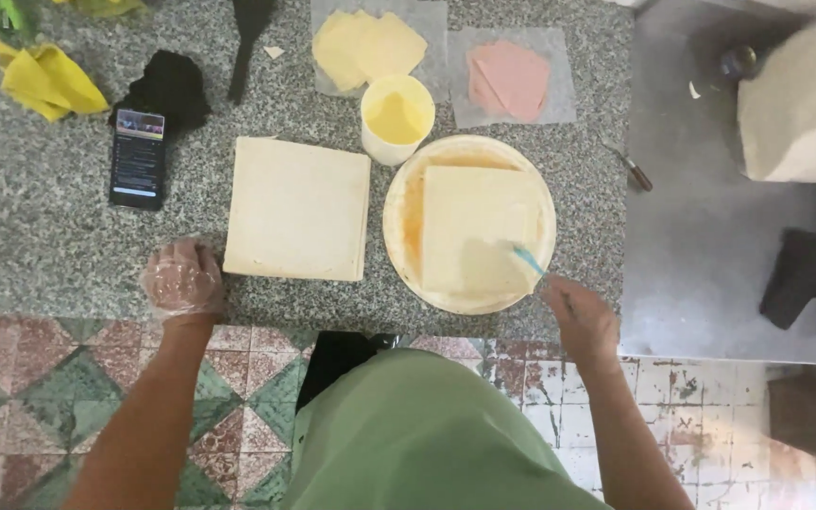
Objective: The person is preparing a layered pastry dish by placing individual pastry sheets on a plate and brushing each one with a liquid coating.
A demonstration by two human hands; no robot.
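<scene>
On plate (397,203), bread sheet (479,241) under blurred blue-handled spreader (524,257), clamped in right hand (583,319); blade indistinct. Beside stacked sheets (297,208), gloved left hand (181,280), fingers curled together, empty, on granite counter (40,236).

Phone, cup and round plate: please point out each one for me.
Phone (137,159), head view, middle of its dark screen.
Cup (397,115), head view, yellow content inside.
Round plate (399,222), head view, bare left rim.
</scene>
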